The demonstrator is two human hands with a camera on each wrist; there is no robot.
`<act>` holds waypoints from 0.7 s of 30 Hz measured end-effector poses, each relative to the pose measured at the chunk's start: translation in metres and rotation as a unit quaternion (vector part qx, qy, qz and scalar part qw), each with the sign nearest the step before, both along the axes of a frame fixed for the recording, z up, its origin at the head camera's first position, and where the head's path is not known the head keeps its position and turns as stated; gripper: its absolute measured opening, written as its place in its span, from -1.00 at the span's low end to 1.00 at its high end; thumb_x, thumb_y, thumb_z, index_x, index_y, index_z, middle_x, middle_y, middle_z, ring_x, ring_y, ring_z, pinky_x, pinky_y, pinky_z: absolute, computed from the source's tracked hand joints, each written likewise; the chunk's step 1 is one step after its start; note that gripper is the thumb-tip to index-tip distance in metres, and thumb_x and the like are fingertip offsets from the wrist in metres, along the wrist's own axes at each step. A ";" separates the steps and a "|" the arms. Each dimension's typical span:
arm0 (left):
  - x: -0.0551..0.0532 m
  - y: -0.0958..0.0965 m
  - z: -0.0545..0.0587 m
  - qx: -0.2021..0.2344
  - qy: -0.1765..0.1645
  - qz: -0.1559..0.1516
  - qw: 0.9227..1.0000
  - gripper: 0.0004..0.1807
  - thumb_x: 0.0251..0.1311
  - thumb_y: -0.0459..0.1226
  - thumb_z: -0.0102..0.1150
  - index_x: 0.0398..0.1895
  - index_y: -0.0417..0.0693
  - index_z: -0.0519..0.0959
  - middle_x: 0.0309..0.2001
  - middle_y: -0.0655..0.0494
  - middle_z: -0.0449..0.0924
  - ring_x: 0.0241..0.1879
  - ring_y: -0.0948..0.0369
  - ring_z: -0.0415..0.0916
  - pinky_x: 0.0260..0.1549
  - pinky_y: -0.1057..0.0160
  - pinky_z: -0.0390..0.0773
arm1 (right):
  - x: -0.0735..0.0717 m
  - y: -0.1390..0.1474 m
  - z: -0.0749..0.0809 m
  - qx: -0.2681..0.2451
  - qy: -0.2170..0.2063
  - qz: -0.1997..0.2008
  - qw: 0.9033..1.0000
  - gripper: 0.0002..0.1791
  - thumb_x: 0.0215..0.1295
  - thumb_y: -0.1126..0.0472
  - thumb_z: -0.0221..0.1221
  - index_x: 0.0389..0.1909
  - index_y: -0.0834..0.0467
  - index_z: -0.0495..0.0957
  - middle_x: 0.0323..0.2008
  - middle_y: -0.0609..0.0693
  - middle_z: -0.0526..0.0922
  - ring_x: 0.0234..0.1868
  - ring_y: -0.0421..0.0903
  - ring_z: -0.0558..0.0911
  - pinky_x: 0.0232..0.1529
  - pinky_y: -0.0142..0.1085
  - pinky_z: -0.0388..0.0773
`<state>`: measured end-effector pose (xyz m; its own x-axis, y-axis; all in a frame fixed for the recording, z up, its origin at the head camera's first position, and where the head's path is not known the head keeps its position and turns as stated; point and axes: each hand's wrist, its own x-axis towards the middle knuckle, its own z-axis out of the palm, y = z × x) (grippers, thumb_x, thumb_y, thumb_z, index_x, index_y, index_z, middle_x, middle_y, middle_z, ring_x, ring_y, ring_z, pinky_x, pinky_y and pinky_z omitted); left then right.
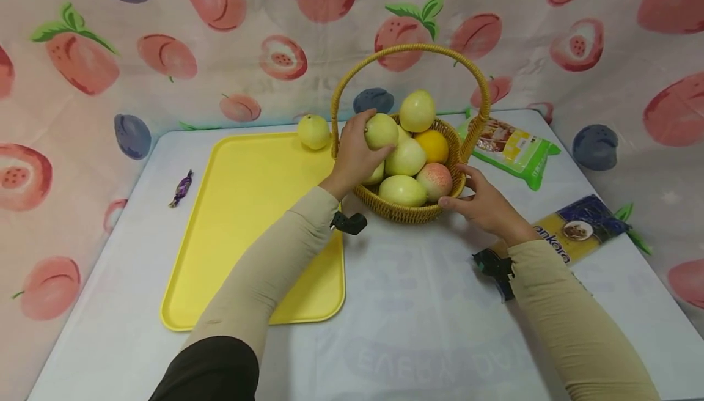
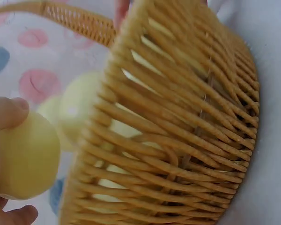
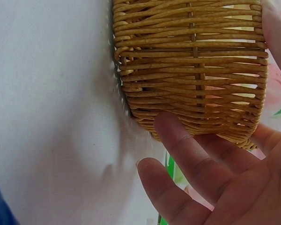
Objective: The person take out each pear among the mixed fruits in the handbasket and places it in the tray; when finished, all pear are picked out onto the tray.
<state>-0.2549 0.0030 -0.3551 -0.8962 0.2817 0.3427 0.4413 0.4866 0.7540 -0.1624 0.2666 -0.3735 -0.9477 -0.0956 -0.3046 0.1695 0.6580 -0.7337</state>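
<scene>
My left hand (image 1: 354,153) grips a pale green apple (image 1: 381,131) at the left side of a wicker basket (image 1: 409,213), above the other fruit. In the left wrist view, fingers and thumb curve round the apple (image 2: 30,159) beside the woven wall. My right hand (image 1: 486,202) holds the basket's right side, with the thumb at the front and the fingers spread along the outer wall (image 3: 192,84). Several pale green fruits (image 1: 405,158), an orange (image 1: 432,146) and a reddish peach (image 1: 435,181) lie in the basket, under its tall arched handle (image 1: 409,48).
A yellow tray (image 1: 253,217) lies left of the basket. Another pale green fruit (image 1: 314,131) sits at its back right corner, and a purple-wrapped candy (image 1: 181,189) lies further left. To the right are a green food packet (image 1: 514,147) and a yellow-and-blue pasta packet (image 1: 583,230).
</scene>
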 end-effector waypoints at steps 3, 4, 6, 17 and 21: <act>0.009 -0.003 0.007 -0.007 0.024 -0.017 1.000 -0.20 0.24 -0.19 0.39 0.47 -0.20 0.24 0.38 -0.10 0.29 0.33 0.02 0.23 0.26 0.19 0.28 | 0.000 0.001 0.000 0.001 -0.001 -0.001 1.000 0.23 0.24 -0.32 0.26 0.63 0.04 -0.33 0.51 0.42 -0.06 0.44 0.42 0.11 0.29 0.33 0.16; 0.012 -0.004 0.010 -0.009 0.029 -0.024 0.999 -0.20 0.23 -0.19 0.39 0.46 -0.20 0.25 0.38 -0.09 0.29 0.33 0.03 0.23 0.27 0.19 0.27 | 0.000 0.001 0.000 0.002 -0.001 -0.003 1.000 0.23 0.24 -0.33 0.26 0.63 0.03 -0.33 0.51 0.42 -0.06 0.44 0.41 0.10 0.30 0.33 0.16; 0.019 -0.005 0.014 -0.011 0.035 -0.040 0.999 -0.21 0.23 -0.19 0.40 0.46 -0.20 0.26 0.38 -0.08 0.30 0.33 0.03 0.24 0.27 0.18 0.27 | 0.000 0.002 0.000 0.003 -0.001 -0.003 1.000 0.24 0.23 -0.34 0.26 0.63 0.04 -0.33 0.51 0.42 -0.07 0.45 0.41 0.09 0.30 0.33 0.16; 0.046 -0.022 0.027 -0.006 0.035 -0.078 0.996 -0.18 0.17 -0.27 0.43 0.46 -0.24 0.25 0.38 -0.17 0.32 0.35 0.02 0.27 0.31 0.20 0.24 | 0.000 0.002 -0.003 0.001 -0.002 -0.001 1.000 0.26 0.21 -0.37 0.25 0.63 0.03 -0.34 0.52 0.41 -0.09 0.45 0.41 0.08 0.30 0.34 0.16; 0.053 -0.031 0.029 -0.005 0.026 -0.074 0.997 -0.17 0.15 -0.28 0.45 0.44 -0.28 0.26 0.37 -0.17 0.34 0.34 0.01 0.28 0.29 0.19 0.27 | 0.000 0.001 -0.003 0.001 0.001 0.001 1.000 0.25 0.22 -0.36 0.26 0.63 0.04 -0.33 0.52 0.41 -0.10 0.46 0.41 0.07 0.29 0.34 0.16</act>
